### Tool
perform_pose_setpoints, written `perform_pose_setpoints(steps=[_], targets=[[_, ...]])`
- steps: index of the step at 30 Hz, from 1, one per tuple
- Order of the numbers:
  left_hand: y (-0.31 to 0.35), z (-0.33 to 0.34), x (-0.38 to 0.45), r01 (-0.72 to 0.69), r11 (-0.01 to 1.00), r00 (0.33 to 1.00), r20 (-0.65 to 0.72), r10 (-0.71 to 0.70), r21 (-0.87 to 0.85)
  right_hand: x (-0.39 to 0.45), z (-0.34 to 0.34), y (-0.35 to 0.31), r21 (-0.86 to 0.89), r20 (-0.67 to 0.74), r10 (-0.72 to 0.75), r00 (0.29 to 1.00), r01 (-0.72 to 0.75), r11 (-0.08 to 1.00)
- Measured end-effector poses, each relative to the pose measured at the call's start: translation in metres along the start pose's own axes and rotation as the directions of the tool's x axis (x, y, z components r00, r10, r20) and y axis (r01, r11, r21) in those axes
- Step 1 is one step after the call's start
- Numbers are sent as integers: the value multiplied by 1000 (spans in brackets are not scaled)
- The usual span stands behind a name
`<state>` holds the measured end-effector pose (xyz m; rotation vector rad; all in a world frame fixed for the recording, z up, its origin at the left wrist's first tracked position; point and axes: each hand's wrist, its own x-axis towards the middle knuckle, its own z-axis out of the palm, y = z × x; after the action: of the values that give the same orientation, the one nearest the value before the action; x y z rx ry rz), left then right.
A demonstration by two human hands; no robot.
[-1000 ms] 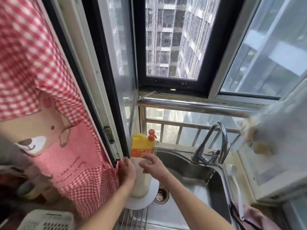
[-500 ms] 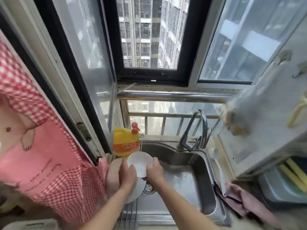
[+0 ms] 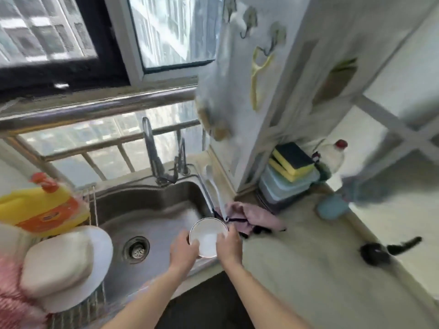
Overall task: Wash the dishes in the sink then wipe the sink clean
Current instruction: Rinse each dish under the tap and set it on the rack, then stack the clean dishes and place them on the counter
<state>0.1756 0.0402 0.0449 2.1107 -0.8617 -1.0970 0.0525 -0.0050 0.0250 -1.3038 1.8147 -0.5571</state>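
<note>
A white bowl point(image 3: 207, 236) is held between both hands over the right front corner of the steel sink point(image 3: 154, 210). My left hand point(image 3: 183, 251) grips its left rim and my right hand point(image 3: 229, 245) grips its right rim. The bowl's opening faces up towards me. On the wire rack at the left, a white plate point(image 3: 95, 264) and an upturned cream dish point(image 3: 57, 264) lie stacked. The sink basin holds no dishes, and its drain point(image 3: 137, 250) is uncovered.
A yellow detergent bottle point(image 3: 40, 207) stands at the sink's left. The faucet point(image 3: 154, 157) rises behind the basin. A pink cloth point(image 3: 251, 216) and a white spoon point(image 3: 213, 186) lie right of the sink. Sponges point(image 3: 293, 161) on stacked boxes and a black utensil point(image 3: 380, 251) occupy the counter.
Both hands carried the bowl from the plate at the sink's left over to its right front corner. My view swung to the right, towards the counter.
</note>
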Motion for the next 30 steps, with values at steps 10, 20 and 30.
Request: perform_pose_setpoints(steps=[10, 20, 30], targets=[[26, 176, -29, 153, 984, 918, 382, -106, -95, 37, -130, 139, 38, -181, 214, 960, -211, 977], [49, 236, -37, 216, 948, 893, 439, -95, -233, 73, -177, 188, 67, -238, 154, 959, -142, 988], [49, 209, -45, 129, 982, 860, 508, -42, -138, 73, -166, 156, -252, -459, -121, 880, 1, 968]])
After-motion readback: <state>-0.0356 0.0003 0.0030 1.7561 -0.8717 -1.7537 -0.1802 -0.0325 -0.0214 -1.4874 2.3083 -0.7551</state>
